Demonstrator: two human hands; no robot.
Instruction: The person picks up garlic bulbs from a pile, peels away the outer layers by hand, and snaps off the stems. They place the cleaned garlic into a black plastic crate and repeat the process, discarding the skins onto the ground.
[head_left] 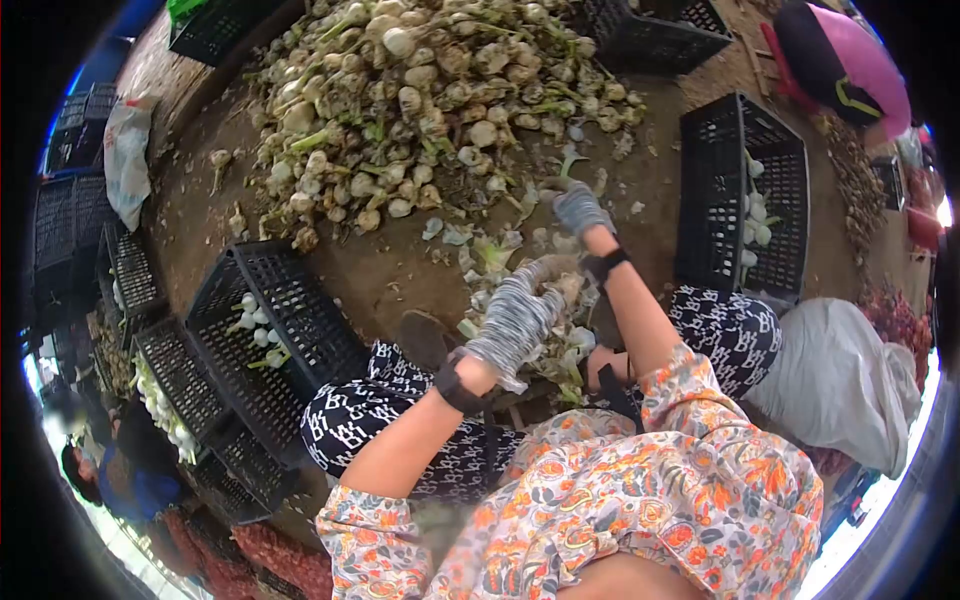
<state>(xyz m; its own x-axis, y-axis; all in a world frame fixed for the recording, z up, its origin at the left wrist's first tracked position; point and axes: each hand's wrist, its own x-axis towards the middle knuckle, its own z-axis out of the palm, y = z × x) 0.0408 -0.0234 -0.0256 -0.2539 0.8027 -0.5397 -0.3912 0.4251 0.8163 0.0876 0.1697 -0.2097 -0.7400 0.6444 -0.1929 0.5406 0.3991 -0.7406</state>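
Note:
My left hand (515,318), in a grey-white striped knit glove, is closed around a brownish garlic bulb (568,288) that shows at its fingertips. A little beyond it, my right hand (582,208), in a blue-grey glove, has its fingers curled in; what they hold, if anything, is hidden. Below and between the hands lie pale peelings and leaf scraps (492,255) on the ground. A large heap of untrimmed, soil-stained garlic (400,110) with stems rises just ahead of the hands.
A black crate (330,320) at my left and another black crate (712,190) at my right hold several white bulbs. More black crates (180,375) stand farther left. A white sack (835,375) lies at right. A person in pink (865,60) bends at upper right; another person (130,460) is at lower left.

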